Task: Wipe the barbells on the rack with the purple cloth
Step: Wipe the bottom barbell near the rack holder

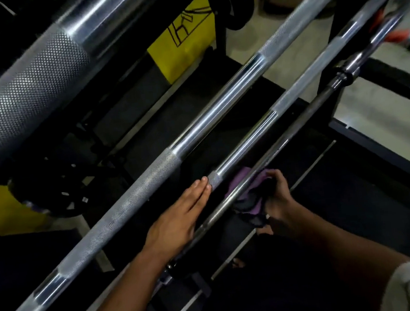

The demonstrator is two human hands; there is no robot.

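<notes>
Several steel barbells lie diagonally on the rack, running from lower left to upper right. The purple cloth (249,197) is bunched around the lowest, darkest barbell (294,135). My right hand (277,199) is shut on the cloth and presses it against that bar. My left hand (180,220) rests flat, fingers together, on the chrome barbell (247,142) just above it, with the fingertips at the knurled part. A longer knurled barbell (133,200) lies above my left hand, and a thick one (32,86) fills the upper left.
A black rack frame (372,136) runs under the bars on the right. A black weight plate (57,192) sits at the left beside a yellow panel (185,39). Pale floor (380,111) shows at the right, with an orange object (397,35) far right.
</notes>
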